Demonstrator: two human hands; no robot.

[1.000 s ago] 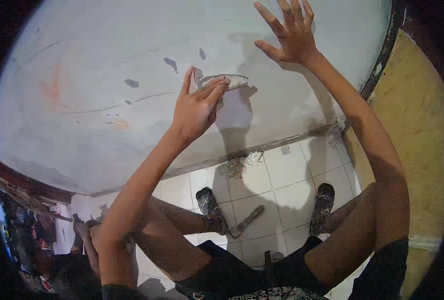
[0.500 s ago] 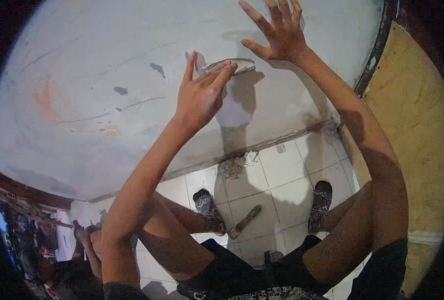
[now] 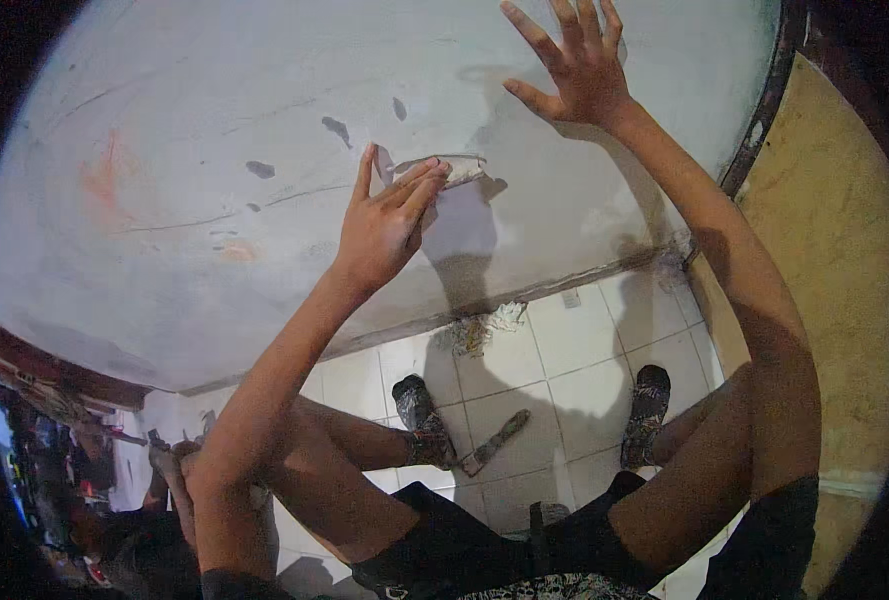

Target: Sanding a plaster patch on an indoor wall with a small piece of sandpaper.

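My left hand is pressed around a flat, pale, strip-like piece against the wall. Its index finger points up and the other fingers lie over the piece. What the piece is made of, I cannot make out. Higher up and to the right, my right hand rests on the wall with fingers spread, holding nothing. Dark grey patches, scratches and an orange stain mark the wall left of my left hand.
Crumbled pale debris lies where wall meets tiled floor. A long, flat, worn tool-like strip lies between my feet. A yellowish panel stands at right. Cluttered items and part of another person appear at lower left.
My left hand has slid down and to the left along the wall with the pale piece. My right hand stays spread on the wall. The view has shifted slightly.
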